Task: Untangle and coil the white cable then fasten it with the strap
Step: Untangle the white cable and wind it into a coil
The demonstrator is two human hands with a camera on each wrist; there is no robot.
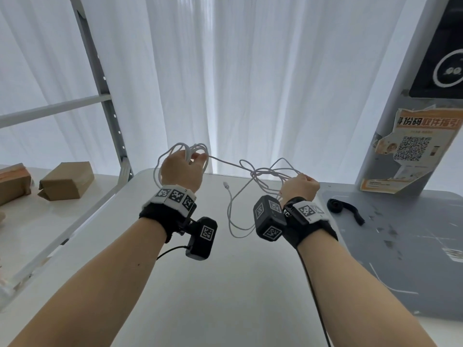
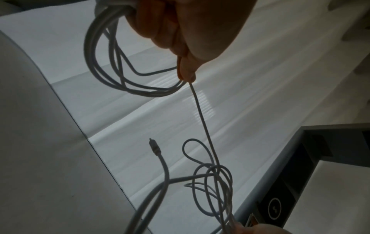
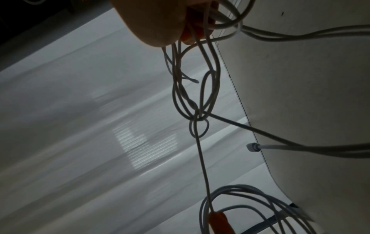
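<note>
My left hand (image 1: 181, 169) grips coiled thin white cable (image 1: 226, 164); my right hand (image 1: 299, 187) clutches its tangle, which tugging probably cinches tight.

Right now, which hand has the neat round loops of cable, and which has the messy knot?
The left hand holds the neat loops. The right hand grips the knotted tangle of the white cable.

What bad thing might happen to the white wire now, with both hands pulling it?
1. The knot in the white cable sits on the stretched strand between the left hand and right hand. Pulling apart would probably tighten it.
2. The coil loops loosely from the left hand; some loops may slip off.
3. The free plug hangs near the table and might snag in the loose loops.
</note>
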